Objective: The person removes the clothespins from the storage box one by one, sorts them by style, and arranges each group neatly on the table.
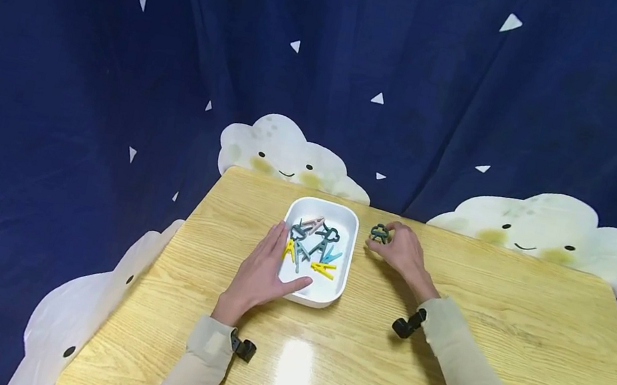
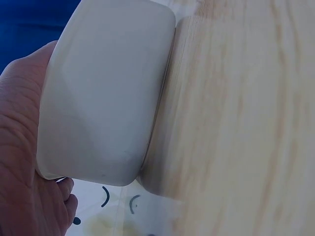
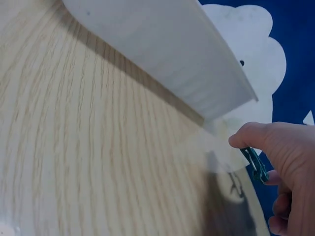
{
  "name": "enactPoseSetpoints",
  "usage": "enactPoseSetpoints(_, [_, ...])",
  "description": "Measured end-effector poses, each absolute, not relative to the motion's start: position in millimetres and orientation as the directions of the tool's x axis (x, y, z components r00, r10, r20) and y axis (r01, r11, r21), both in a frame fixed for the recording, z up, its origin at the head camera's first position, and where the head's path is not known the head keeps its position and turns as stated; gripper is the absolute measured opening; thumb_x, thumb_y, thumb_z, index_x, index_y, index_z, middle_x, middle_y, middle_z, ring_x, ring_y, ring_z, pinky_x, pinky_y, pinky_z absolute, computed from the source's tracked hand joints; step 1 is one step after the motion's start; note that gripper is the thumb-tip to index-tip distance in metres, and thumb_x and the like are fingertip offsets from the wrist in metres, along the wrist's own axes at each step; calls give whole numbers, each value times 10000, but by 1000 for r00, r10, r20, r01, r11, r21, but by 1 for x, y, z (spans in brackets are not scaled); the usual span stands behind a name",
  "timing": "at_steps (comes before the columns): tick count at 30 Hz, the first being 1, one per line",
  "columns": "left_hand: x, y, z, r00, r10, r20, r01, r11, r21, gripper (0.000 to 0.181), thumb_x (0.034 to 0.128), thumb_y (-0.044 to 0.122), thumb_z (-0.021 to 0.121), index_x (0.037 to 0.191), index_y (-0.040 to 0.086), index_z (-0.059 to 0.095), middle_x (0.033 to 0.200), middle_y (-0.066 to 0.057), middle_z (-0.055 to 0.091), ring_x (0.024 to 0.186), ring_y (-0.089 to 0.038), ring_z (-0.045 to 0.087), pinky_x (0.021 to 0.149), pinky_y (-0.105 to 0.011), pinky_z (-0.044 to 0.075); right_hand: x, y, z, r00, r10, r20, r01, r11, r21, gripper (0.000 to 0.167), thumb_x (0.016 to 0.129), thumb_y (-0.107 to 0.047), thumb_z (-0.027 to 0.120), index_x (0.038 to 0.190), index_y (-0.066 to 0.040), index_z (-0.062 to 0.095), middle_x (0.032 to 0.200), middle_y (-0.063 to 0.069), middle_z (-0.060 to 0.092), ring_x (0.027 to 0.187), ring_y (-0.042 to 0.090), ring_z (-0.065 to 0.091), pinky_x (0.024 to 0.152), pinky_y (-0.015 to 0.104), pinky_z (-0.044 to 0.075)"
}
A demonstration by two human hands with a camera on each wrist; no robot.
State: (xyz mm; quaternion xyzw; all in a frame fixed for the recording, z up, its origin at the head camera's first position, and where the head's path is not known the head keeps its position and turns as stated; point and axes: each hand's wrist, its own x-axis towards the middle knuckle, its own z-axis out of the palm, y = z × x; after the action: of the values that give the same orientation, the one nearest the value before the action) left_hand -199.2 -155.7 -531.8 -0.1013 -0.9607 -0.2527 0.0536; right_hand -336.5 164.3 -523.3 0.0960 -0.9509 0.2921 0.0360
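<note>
1. Just right of the white, rounded-rectangular, plastic-looking box (image 1: 352,246), right hand (image 1: 401,251) pinches a dark-green, cloud-outlined clip (image 1: 379,233) between thumb and fingertips.
2. At the box's left side, left hand (image 1: 259,272) lies with fingers extended along the wall, thumb spread over the near end.
3. Risk: fingertip hold looks slight; a slip could drop the clip outside the box, onto the pale wood-grain table (image 1: 506,318).
4. Risk: uneven pressure from the left hand might slide or tip the box. Inside, overlapping clothes pegs (image 1: 323,269) could snag one another.
5. Hidden: fingers partly cover a yellow peg by the box's left wall. Neither wrist view shows the box's contents. Clip seen edge-on beyond the box, partly masked; cannot tell whether its jaws are squeezed.
</note>
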Motion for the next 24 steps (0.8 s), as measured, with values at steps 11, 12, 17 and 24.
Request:
enactPoseSetpoints(11, [-197,-153,-537,-968,179,177,243,845,476,1270,830,881,557,1678,66,76,1766,-54,14,1621,-250,75,1284,-450,230,-341,181,-550,-986,-151,67,-163,818,-551,706,839,-450,803,1302,55,631,964,171,663,865,320,592,778,464,513])
enactPoseSetpoints(12, [-197,-152,-537,-968,178,179,244,844,478,1268,830,880,559,1678,70,76,1767,-58,24,1621,-247,73,1284,-452,231,-342,181,-550,-987,-149,67,-161,818,-552,708,840,-453,801,1303,56,630,944,167,656,850,320,591,763,459,508])
enactPoseSetpoints(17, [-198,-153,-536,-968,171,181,240,841,485,1270,825,868,581,1680,82,68,1769,-57,27,1621,-223,52,1285,-446,227,-343,181,-551,-987,-149,66,-160,816,-556,717,850,-466,798,1309,58,627,930,155,649,838,311,589,748,445,500])
enactPoseSetpoints(24, [-201,-156,-533,-968,175,179,240,851,468,1264,828,881,559,1680,81,78,1767,-34,11,1624,-223,35,1297,-418,172,-347,179,-549,-984,-172,57,-174,812,-557,728,885,-471,774,1342,62,585,938,173,640,862,335,591,784,483,505])
